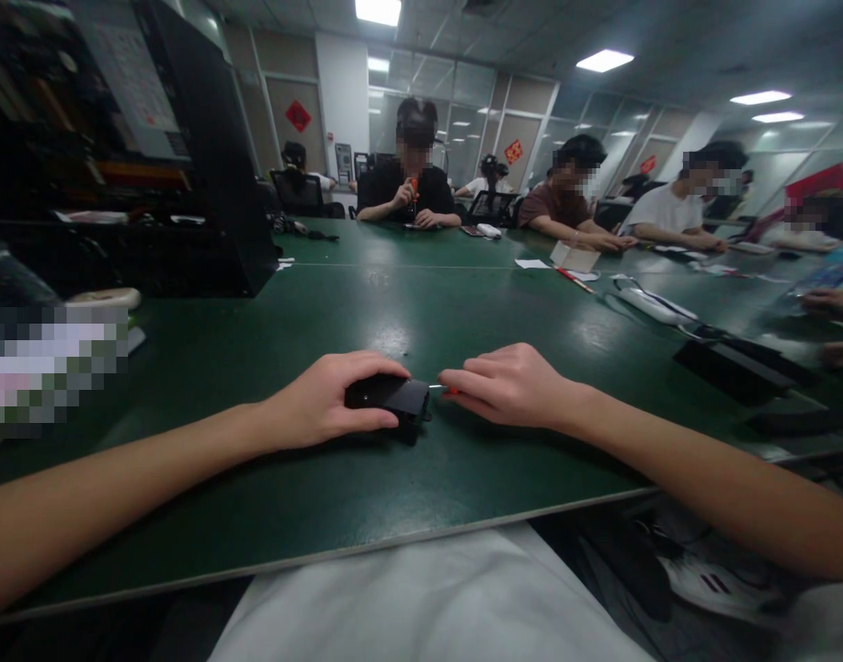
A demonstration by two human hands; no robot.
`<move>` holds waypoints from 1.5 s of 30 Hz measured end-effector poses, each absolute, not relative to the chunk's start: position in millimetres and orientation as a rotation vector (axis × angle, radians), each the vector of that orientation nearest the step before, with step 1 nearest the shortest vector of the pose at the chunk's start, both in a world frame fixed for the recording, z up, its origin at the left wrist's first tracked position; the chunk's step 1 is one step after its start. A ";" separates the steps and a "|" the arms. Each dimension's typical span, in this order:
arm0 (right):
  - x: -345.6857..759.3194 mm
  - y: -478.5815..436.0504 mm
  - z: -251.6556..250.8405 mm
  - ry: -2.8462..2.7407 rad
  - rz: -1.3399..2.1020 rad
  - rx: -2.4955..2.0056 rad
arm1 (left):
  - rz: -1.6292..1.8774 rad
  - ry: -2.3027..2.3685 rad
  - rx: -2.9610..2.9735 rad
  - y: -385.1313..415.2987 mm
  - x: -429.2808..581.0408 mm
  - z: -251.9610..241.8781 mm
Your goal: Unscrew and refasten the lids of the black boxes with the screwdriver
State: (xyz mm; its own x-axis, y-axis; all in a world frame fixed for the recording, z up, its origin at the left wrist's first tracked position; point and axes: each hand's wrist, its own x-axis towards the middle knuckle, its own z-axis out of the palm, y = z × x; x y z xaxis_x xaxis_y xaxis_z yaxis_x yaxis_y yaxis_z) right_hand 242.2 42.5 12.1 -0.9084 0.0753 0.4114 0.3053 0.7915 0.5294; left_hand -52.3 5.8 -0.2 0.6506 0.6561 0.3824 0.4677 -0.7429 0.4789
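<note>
On the green table, my left hand (335,400) is closed around a black computer mouse (397,395), thumb on the near side and fingers over the far side. A small loop-like part sticks out at the mouse's right end, next to a darker piece underneath. My right hand (507,386) pinches a small screwdriver (450,391) with an orange-red handle, mostly hidden by the fingers. Its thin metal shaft points left at the right end of the mouse. Whether the tip touches the mouse I cannot tell.
A black computer case (207,156) stands at the left. To the right lie a white power strip (655,302), a black box-like thing (731,368), a small carton (574,256) and a red pencil-like stick (574,279). Several people sit around the table (324,501).
</note>
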 end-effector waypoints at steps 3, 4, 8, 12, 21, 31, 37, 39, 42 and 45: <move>245.7 43.6 18.1 -2.591 -0.965 -0.215 | 0.656 0.908 2.535 9.9 -67.7 8.9; 247.8 44.9 19.2 -2.586 -0.981 -0.201 | 0.630 0.933 2.515 11.1 -72.2 11.5; 256.3 50.7 19.3 -2.580 -0.993 -0.232 | 0.586 1.045 2.404 12.8 -78.8 14.7; 260.6 53.8 19.5 -2.587 -0.986 -0.160 | 0.601 1.100 2.294 10.8 -74.0 11.4; 272.6 64.5 24.7 -2.546 -0.976 -0.129 | 0.627 1.104 2.241 10.2 -71.2 4.4; 254.9 60.3 20.7 -2.589 -0.958 -0.168 | 0.670 1.081 2.277 8.7 -66.6 0.9; 240.0 46.8 27.9 -2.566 -1.112 -0.148 | 0.700 1.079 2.270 7.6 -66.7 -1.0; 234.4 43.1 29.4 -2.561 -1.133 -0.145 | 0.712 1.079 2.266 7.5 -67.0 -1.7; 226.9 43.2 26.4 -2.586 -1.103 -0.168 | 0.732 1.100 2.252 7.4 -67.4 -2.8; 221.7 48.4 17.3 -2.639 -0.970 -0.217 | 0.747 1.088 2.242 7.6 -67.6 -3.7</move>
State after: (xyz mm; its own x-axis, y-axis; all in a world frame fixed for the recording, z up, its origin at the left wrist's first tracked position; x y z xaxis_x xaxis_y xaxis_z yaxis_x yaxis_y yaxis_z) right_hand 221.7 48.4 17.3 -0.9373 0.0314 0.3472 0.2487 0.7582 0.6028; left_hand -67.6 7.6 -3.7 0.5215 0.8174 0.2446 0.5220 -0.5325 0.6663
